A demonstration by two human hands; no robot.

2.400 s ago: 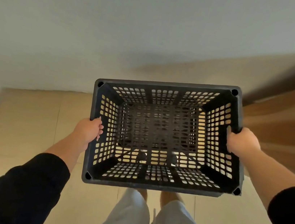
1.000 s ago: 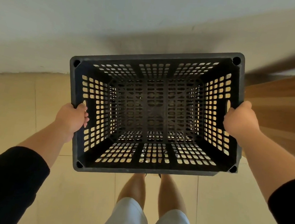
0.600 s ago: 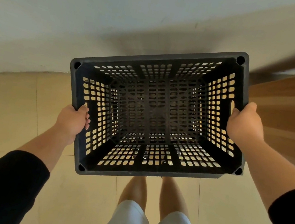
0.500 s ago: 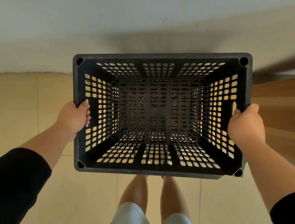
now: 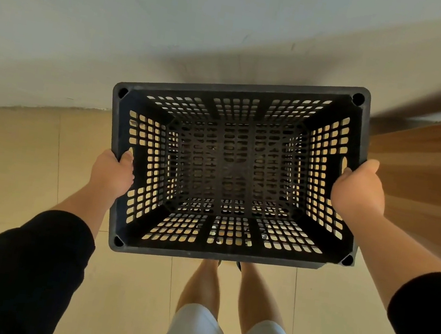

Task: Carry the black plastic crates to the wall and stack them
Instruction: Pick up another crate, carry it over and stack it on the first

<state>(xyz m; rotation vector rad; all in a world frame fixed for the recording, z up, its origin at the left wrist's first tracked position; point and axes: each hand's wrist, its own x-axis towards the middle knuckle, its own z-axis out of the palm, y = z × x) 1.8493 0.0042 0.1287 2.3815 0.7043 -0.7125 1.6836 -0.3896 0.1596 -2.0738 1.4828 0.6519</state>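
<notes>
Head view: black crate [image 5: 234, 174], empty, carried above tiled floor [image 5: 10, 165], long axis parallel to wall [image 5: 92, 21] just ahead. Left hand [image 5: 112, 173] and right hand [image 5: 359, 190] each closed on an end handle.

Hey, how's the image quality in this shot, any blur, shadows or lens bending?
Head view: the black crate and both hands, left hand, right hand, are sharp; the wooden surface at right is streaked with blur; a soft shadow falls on the wall behind the crate; wide-angle distortion bows the wall-floor line.
</notes>
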